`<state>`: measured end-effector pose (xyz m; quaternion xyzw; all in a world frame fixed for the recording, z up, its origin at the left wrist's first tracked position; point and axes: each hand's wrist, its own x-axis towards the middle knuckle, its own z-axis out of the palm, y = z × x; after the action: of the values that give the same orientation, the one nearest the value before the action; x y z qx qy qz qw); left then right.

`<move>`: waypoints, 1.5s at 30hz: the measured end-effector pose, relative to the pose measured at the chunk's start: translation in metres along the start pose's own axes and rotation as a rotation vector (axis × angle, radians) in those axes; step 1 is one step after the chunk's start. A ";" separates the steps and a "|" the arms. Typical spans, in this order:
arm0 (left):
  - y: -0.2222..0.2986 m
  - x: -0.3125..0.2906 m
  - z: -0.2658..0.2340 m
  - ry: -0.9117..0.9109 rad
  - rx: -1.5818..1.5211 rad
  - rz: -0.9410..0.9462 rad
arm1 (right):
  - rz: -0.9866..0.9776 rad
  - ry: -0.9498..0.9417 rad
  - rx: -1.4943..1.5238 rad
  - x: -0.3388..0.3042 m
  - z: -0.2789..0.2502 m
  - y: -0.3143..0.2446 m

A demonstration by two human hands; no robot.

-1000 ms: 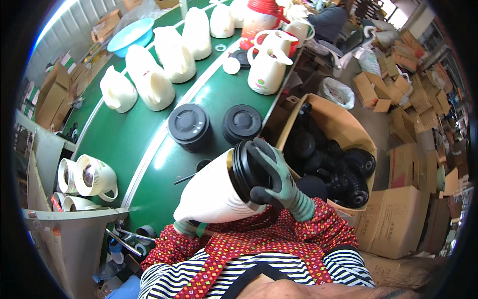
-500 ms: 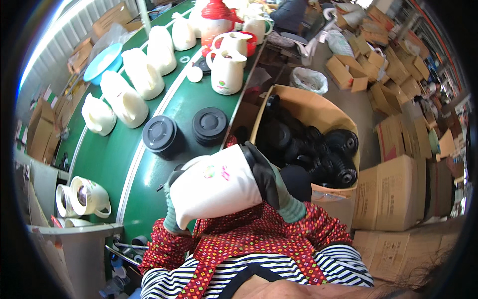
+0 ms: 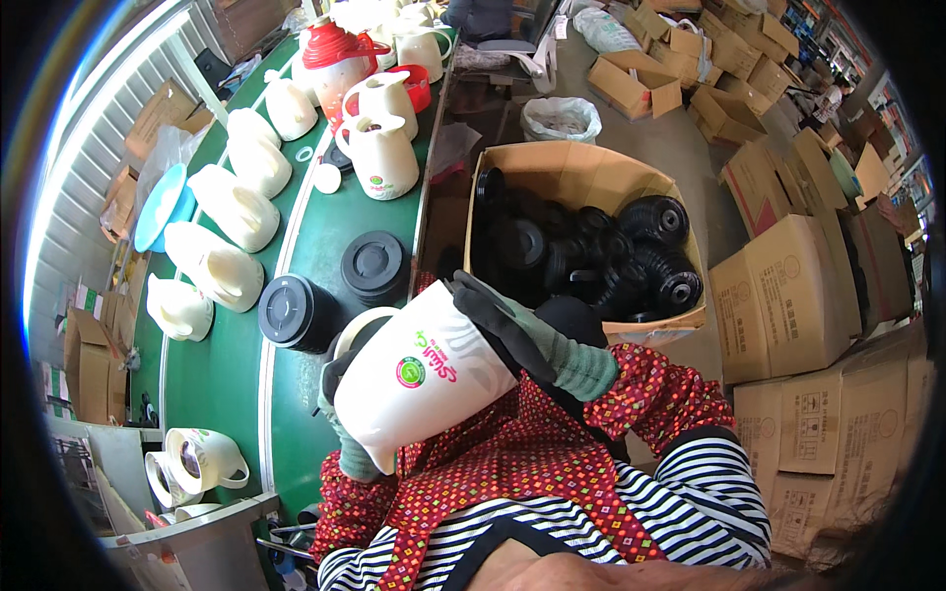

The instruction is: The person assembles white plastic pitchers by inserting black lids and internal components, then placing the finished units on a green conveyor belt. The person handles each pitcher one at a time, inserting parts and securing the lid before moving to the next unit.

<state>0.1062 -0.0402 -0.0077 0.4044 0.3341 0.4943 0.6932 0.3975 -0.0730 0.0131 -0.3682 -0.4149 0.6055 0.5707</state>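
In front of my chest I hold a white plastic jug (image 3: pixel 414 374) with a pink and green printed mark, tipped on its side. Its spout end points to the lower left, and its cream handle is on the far side. My right hand (image 3: pixel 507 330), in a dark-palmed glove with a green cuff, is closed over the right end. My left hand (image 3: pixel 337 399), gloved alike, grips the left end and is mostly hidden behind the jug. Just beyond, two black round plastic parts (image 3: pixel 298 310) (image 3: pixel 376 266) stand on the green belt (image 3: pixel 325 231).
Several white jugs (image 3: pixel 212 266) line the belt's left, with more jugs (image 3: pixel 379 158) and a red-topped one (image 3: pixel 335 64) farther off. A cardboard box (image 3: pixel 690 187) of black parts stands right of the belt. Stacked cartons (image 3: pixel 778 295) rise at right; a grey bin (image 3: pixel 202 542) is lower left.
The jug has turned slightly in my hands, so its printed mark faces up more. Both hands keep hold of it. The whole view has shifted and rotated a little.
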 end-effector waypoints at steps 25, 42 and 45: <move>0.033 -0.003 0.009 -0.024 0.057 -0.121 | -0.416 -0.139 -0.366 -0.046 0.027 -0.046; 0.015 -0.009 0.019 -0.224 -0.095 -0.223 | -0.754 -0.386 -0.911 -0.042 0.008 -0.067; 0.003 -0.015 0.029 -0.263 -0.085 -0.257 | -0.716 -0.499 -1.010 -0.041 0.024 -0.091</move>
<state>0.1258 -0.0607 0.0095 0.3899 0.2682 0.3583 0.8048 0.4135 -0.1156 0.1056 -0.2788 -0.8637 0.1771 0.3806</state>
